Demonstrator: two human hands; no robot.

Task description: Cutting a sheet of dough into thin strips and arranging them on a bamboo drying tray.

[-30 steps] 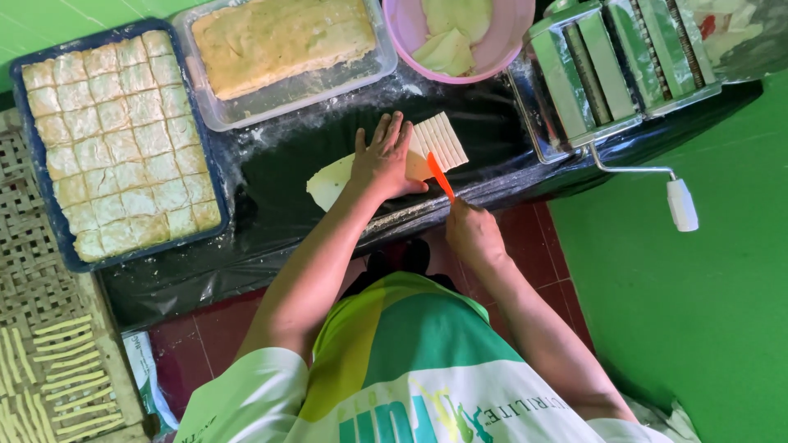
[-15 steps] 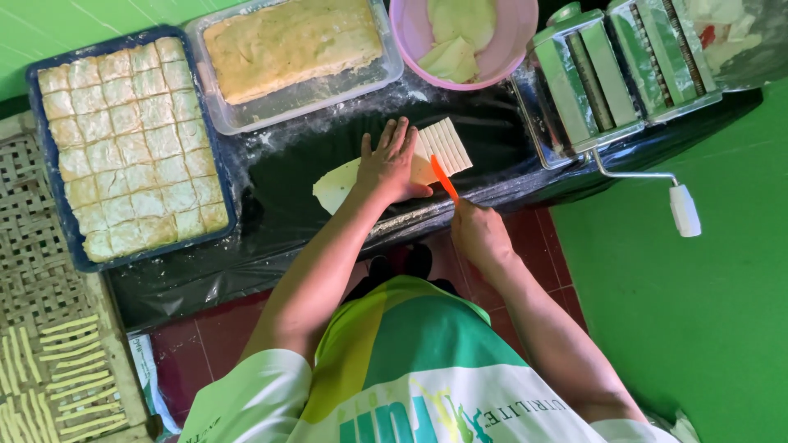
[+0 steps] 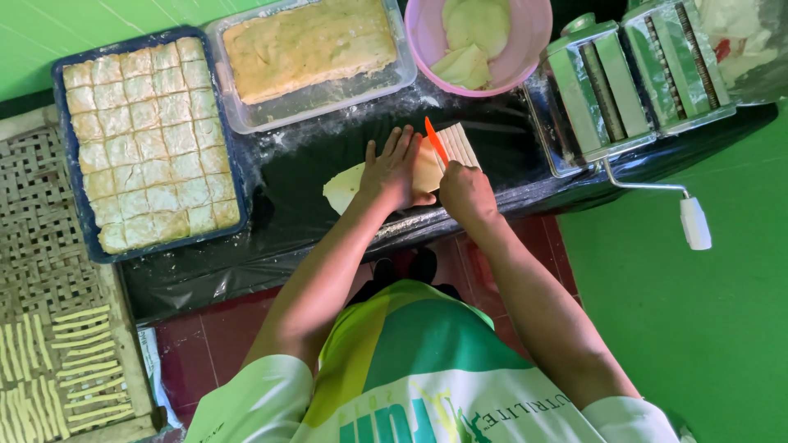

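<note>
The right hand [image 3: 466,194] is closed around the handle of an orange knife [image 3: 436,140]; the handle itself is hidden inside the fist, and only the thin blade shows, angled up and away over the dough sheet [image 3: 414,168]. The left hand [image 3: 394,171] lies flat with fingers spread on that sheet, pressing it to the black work surface [image 3: 312,164] and covering its middle. So the pale sheet shows in 2 parts: a rounded uncut end sticking out past the wrist, and, on the far side of the blade, a patch already scored into narrow parallel strips. How many strips there are is hard to make out.

Beyond the hands stands a clear tub [image 3: 316,98] holding a slab of yellowish dough, its upper edge cut off by the frame. Beside it a pink bowl [image 3: 525,49] holds folded pale sheets, also cropped at the top. A green roller machine [image 3: 632,74] sits at the table's end, its crank handle [image 3: 694,221] hanging out over the green floor. A blue tray [image 3: 61,164] is packed with squares of dough in rows. A woven rack [image 3: 49,246] nearby carries cut strips, partly out of frame. The person's shirt hides the near table edge.
</note>
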